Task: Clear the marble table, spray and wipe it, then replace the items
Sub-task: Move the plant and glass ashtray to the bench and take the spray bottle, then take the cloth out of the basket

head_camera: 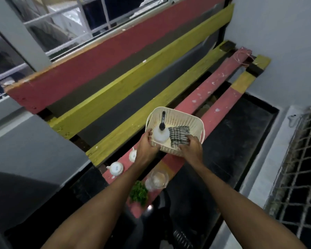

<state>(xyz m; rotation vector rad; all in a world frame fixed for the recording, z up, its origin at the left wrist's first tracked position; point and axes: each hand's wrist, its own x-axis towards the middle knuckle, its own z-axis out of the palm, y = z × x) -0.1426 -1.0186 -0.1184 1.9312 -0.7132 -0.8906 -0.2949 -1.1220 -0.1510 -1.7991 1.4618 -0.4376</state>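
A cream perforated basket (pixel 185 117) rests on the red slats of a painted wooden bench (pixel 214 83). Inside it stand a white spray bottle (pixel 160 133) with a black nozzle and a striped grey cloth (pixel 179 134). My left hand (pixel 147 146) grips the basket's near left rim beside the bottle. My right hand (pixel 191 147) holds the near right rim, fingers on the cloth. On the bench nearer me sit two white teapots (pixel 116 168), a clear glass jar (pixel 157 179) and a small green plant (pixel 138 193).
The bench has a red, grey and yellow slatted backrest (pixel 115 72) under a barred window (pixel 65 24). A dark floor (pixel 232 141) lies to the right, bordered by a white ledge and a netted grille (pixel 302 168). A dark object (pixel 162 216) sits below the bench.
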